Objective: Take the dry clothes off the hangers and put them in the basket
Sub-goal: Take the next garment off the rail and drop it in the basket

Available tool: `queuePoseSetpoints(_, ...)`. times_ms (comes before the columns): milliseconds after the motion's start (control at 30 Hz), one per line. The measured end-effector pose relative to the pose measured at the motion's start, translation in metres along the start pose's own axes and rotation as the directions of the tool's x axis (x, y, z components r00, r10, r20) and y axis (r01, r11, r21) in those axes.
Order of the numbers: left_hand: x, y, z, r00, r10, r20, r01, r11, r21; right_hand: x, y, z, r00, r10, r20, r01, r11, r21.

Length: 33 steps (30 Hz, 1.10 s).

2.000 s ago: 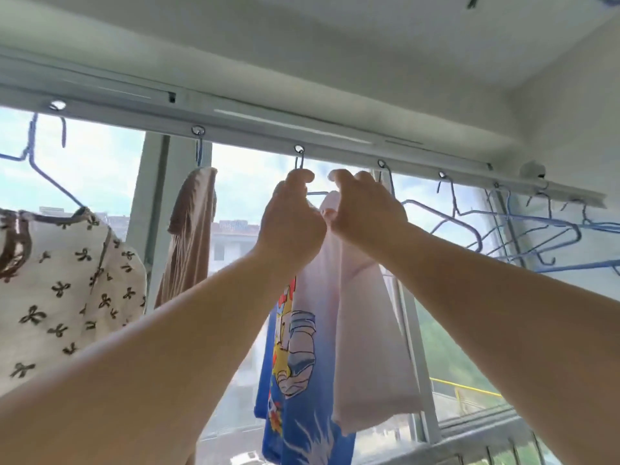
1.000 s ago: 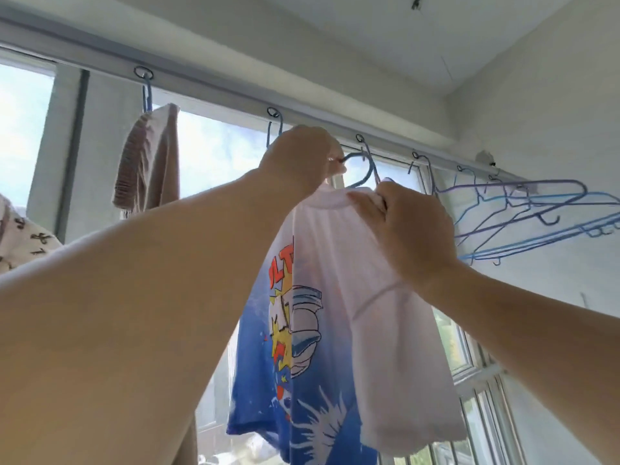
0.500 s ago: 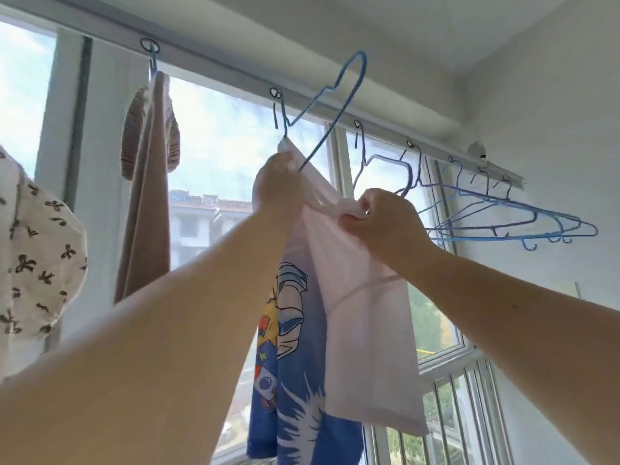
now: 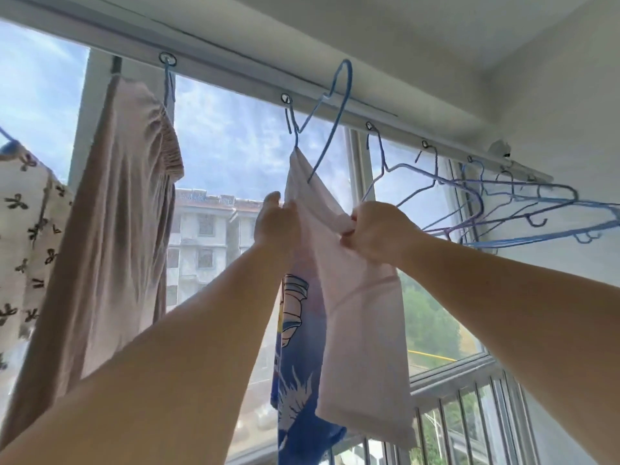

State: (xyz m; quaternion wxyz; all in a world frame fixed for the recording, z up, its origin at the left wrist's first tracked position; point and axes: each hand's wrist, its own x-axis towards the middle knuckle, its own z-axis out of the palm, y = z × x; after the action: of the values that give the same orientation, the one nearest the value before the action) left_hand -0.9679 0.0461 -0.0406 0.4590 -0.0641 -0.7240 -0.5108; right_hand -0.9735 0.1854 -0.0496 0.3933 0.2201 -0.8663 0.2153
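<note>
Far left: bow-print garment [image 4: 27,229]; beside it, brown trousers [image 4: 110,236], both crowding our left elbow. Centre: our left hand [image 4: 276,223] holds the white-and-blue T-shirt [image 4: 339,297], finger positions unclear; our right hand [image 4: 375,233] pinches its neckline. Blue hanger [image 4: 330,125] half out; we judge it may snag and stretch fabric. Right: empty hangers [image 4: 503,209]. Basket unseen.
</note>
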Motion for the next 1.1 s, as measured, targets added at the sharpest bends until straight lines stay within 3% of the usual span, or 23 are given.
queuePoseSetpoints(200,0.034,0.024,0.000,0.996,0.083,-0.023,-0.084,0.995,-0.059,0.009,0.002,0.004,0.998,0.069,0.005,-0.068,0.992,-0.104)
queuePoseSetpoints(400,0.061,0.029,0.020,0.971,0.232,0.059,-0.216,0.955,-0.201,0.011,0.023,0.006,1.000,0.007,-0.012,-0.009,0.988,-0.151)
queuePoseSetpoints(667,0.065,0.014,0.040,0.904,0.417,-0.089,-0.411,0.908,0.083,0.008,0.051,0.003,0.999,0.044,0.010,-0.042,0.987,-0.154)
queuePoseSetpoints(867,0.054,0.002,0.035,0.904,0.404,-0.137,-0.329,0.865,0.378,-0.003,0.063,0.001,0.999,0.035,-0.005,-0.035,0.998,-0.051)
queuePoseSetpoints(1000,0.045,-0.007,0.024,0.865,0.440,-0.241,-0.305,0.843,0.443,-0.015,0.069,-0.003,1.000,0.010,-0.015,-0.010,1.000,-0.024)
queuePoseSetpoints(1100,0.032,-0.008,0.018,0.877,0.420,-0.234,-0.268,0.830,0.489,-0.024,0.073,-0.007,0.999,-0.002,-0.033,0.002,1.000,0.008)
